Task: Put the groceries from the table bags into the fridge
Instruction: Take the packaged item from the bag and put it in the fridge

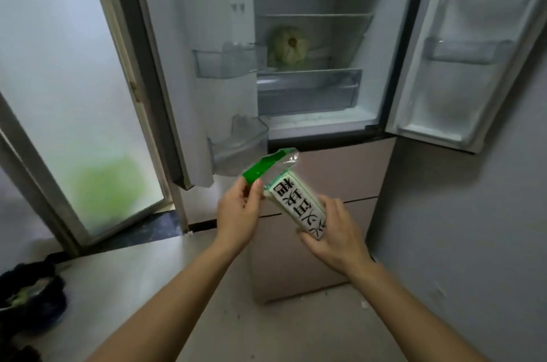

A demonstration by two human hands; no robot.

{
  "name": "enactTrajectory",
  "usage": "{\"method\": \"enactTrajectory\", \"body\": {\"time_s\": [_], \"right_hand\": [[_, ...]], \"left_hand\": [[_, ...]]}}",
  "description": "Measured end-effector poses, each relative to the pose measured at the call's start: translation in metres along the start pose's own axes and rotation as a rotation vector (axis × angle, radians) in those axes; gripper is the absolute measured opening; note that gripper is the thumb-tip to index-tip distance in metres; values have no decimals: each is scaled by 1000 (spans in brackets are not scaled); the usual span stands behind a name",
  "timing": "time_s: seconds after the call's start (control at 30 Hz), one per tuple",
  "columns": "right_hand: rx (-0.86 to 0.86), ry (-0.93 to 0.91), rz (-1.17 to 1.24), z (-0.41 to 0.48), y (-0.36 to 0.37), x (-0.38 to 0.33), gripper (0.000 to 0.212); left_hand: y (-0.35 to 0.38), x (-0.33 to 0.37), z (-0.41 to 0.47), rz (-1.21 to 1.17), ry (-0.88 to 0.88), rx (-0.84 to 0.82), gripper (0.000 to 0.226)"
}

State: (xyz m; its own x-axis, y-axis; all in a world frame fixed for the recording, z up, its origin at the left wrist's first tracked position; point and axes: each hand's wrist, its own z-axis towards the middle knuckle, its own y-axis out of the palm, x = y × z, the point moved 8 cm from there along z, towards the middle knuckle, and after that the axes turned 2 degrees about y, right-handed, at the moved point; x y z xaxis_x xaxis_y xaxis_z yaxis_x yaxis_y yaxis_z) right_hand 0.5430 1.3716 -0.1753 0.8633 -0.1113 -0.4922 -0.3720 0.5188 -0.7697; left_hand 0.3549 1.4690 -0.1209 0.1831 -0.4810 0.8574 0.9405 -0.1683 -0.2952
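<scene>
At the open fridge (381, 36), our left fingers (257, 188) pinch the green top of the packet (296, 204); our right fingers (307, 239) grip its base.

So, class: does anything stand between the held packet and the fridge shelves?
Nothing visible does. The left door and right door stand open, and the packet, held in the left hand and right hand, faces the shelves. A pale round vegetable takes up part of one.

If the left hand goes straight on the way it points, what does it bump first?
Probably the lower bin on the fridge door, just above the packet the left hand pinches; depth unclear.
</scene>
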Motion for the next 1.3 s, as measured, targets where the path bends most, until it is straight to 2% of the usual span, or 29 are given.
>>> {"method": "enactTrajectory", "body": {"time_s": [0.13, 0.2, 0.27, 0.4, 0.57, 0.7, 0.8, 1.03, 1.2, 1.3], "right_hand": [[128, 9, -11, 75, -40, 30, 89], [190, 12, -9, 109, -59, 45, 92], [250, -17, 0, 144, -77, 58, 89], [371, -60, 8, 216, -108, 87, 76], [486, -32, 124, 318, -135, 136, 69], [521, -20, 274, 409, -162, 164, 65], [547, -96, 278, 479, -193, 169, 62], [623, -215, 177, 615, -244, 138, 59], [549, -234, 191, 687, -247, 114, 56], [538, -207, 171, 716, -254, 101, 54]], "left_hand": [[45, 28, 96, 11, 116, -37, 9], [69, 41, 137, 52, 159, -75, 16], [94, 56, 175, 77, 208, -95, 26], [142, 81, 247, 108, 303, -122, 20], [193, 95, 328, 392, 446, -73, 45], [221, 112, 394, 631, 531, 28, 47], [235, 129, 446, 807, 595, 117, 54], [236, 153, 558, 1065, 480, 212, 62], [222, 176, 622, 1196, 474, 283, 69], [211, 185, 661, 1229, 454, 265, 69]]}}
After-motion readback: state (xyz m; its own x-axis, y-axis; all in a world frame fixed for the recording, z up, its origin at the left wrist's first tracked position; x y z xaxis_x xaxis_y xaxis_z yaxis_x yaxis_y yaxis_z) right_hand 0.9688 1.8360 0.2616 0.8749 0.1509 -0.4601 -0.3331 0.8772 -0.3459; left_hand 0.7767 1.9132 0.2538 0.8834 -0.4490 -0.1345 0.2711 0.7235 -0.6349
